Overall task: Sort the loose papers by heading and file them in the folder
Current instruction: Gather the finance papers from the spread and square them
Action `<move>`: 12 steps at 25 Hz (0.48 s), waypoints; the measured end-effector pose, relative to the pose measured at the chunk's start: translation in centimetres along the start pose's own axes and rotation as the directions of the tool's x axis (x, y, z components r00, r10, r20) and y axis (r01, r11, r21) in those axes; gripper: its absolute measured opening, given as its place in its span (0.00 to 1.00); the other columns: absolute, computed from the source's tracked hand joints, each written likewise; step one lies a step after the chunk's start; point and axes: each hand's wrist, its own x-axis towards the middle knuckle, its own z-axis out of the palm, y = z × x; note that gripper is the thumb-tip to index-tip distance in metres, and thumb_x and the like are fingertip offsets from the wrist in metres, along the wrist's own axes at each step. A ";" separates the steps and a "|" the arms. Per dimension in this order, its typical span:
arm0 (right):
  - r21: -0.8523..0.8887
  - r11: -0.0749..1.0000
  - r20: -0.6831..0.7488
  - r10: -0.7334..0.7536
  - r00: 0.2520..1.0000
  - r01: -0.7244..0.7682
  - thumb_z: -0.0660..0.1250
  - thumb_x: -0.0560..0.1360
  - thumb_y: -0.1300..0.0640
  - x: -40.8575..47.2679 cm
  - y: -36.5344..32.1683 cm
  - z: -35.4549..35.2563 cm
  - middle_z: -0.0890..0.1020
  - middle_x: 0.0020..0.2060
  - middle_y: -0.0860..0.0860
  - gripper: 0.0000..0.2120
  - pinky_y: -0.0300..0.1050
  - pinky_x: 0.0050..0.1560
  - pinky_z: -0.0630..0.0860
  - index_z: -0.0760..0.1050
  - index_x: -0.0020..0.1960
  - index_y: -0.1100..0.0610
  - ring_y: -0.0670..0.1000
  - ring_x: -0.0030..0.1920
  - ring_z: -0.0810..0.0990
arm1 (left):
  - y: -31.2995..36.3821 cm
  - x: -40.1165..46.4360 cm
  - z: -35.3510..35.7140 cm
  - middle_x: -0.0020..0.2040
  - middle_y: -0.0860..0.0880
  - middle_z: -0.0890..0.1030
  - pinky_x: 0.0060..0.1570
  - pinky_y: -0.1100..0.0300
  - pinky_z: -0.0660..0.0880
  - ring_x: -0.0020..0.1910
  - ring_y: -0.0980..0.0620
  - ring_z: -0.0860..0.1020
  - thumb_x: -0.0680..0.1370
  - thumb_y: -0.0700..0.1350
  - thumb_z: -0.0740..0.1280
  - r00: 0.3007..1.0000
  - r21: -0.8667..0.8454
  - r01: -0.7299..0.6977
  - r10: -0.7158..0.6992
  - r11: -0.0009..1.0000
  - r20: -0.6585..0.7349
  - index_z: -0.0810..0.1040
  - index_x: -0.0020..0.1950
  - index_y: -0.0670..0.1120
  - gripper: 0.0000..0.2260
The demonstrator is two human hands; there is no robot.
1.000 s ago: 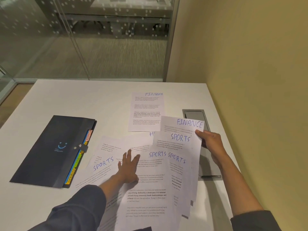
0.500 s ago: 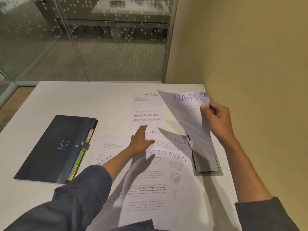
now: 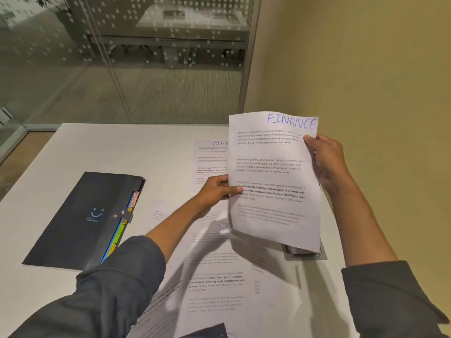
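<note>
A sheet headed FINANCE (image 3: 273, 167) is held up above the table, facing me. My right hand (image 3: 327, 159) grips its right edge near the top. My left hand (image 3: 217, 191) pinches its left edge at mid-height. Behind it, another FINANCE sheet (image 3: 210, 164) lies flat on the white table (image 3: 109, 152). Several loose papers (image 3: 214, 272), one with a partly hidden SPORTS heading, are spread in front of me. A black folder (image 3: 80, 220) with coloured tabs along its right edge lies closed at the left.
A grey cable hatch (image 3: 305, 253) is set into the table under the raised sheet. A yellow wall stands close on the right. A glass partition runs behind the table's far edge.
My right hand has lifted the FINANCE sheet off the pile and turned it upright. My left hand has left the papers on the table and taken hold of the sheet's left edge.
</note>
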 end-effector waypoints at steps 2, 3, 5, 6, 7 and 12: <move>0.012 0.999 -0.038 0.031 0.999 -0.031 0.66 0.78 0.63 0.3 1.0 0.0 0.87 0.39 0.48 0.05 0.41 0.41 0.81 0.80 0.47 0.58 0.46 0.38 0.85 | -0.3 -0.2 0.1 0.54 0.48 0.84 0.49 0.58 0.79 0.51 0.51 0.83 0.76 0.42 0.70 0.998 -0.002 0.011 -0.011 1.000 -0.055 0.80 0.60 0.45 0.12; -0.009 0.999 -0.067 0.050 0.996 -0.051 0.67 0.78 0.62 0.4 1.6 0.0 0.86 0.37 0.48 0.05 0.39 0.37 0.80 0.79 0.45 0.57 0.45 0.35 0.84 | -0.4 -0.2 0.1 0.53 0.47 0.85 0.47 0.59 0.79 0.50 0.50 0.83 0.77 0.42 0.70 0.995 -0.021 0.003 -0.005 1.000 -0.103 0.81 0.59 0.44 0.11; -0.137 0.986 -0.100 0.078 0.992 -0.091 0.68 0.77 0.58 0.4 3.6 -0.4 0.84 0.36 0.49 0.05 0.38 0.33 0.74 0.77 0.42 0.56 0.46 0.32 0.80 | -0.8 0.0 -0.4 0.52 0.47 0.85 0.45 0.60 0.80 0.49 0.49 0.84 0.78 0.41 0.68 0.975 -0.079 -0.021 0.003 0.997 -0.224 0.80 0.58 0.43 0.10; -0.197 0.975 -0.095 0.087 0.992 -0.105 0.69 0.76 0.57 0.4 4.6 -0.5 0.83 0.39 0.51 0.05 0.40 0.35 0.74 0.77 0.43 0.57 0.48 0.34 0.80 | -1.1 0.1 -0.7 0.51 0.48 0.85 0.44 0.61 0.80 0.48 0.49 0.84 0.78 0.40 0.67 0.960 -0.102 -0.027 -0.002 0.994 -0.279 0.80 0.58 0.43 0.09; -0.247 0.962 -0.079 0.100 0.992 -0.116 0.70 0.74 0.57 0.2 6.1 -0.7 0.84 0.42 0.52 0.03 0.43 0.39 0.76 0.77 0.44 0.56 0.50 0.38 0.80 | -1.5 0.3 -1.1 0.51 0.49 0.84 0.45 0.61 0.80 0.48 0.50 0.84 0.79 0.39 0.67 0.946 -0.107 -0.025 -0.011 0.994 -0.323 0.80 0.59 0.42 0.10; -0.579 0.778 -0.074 0.249 0.966 -0.245 0.68 0.70 0.59 -3.6 15.2 -0.7 0.82 0.36 0.49 0.02 0.44 0.40 0.75 0.79 0.40 0.54 0.51 0.38 0.80 | -4.3 0.8 -2.0 0.54 0.47 0.82 0.58 0.52 0.77 0.55 0.46 0.81 0.81 0.38 0.62 0.911 -0.083 0.088 -0.114 0.993 -0.396 0.78 0.59 0.43 0.09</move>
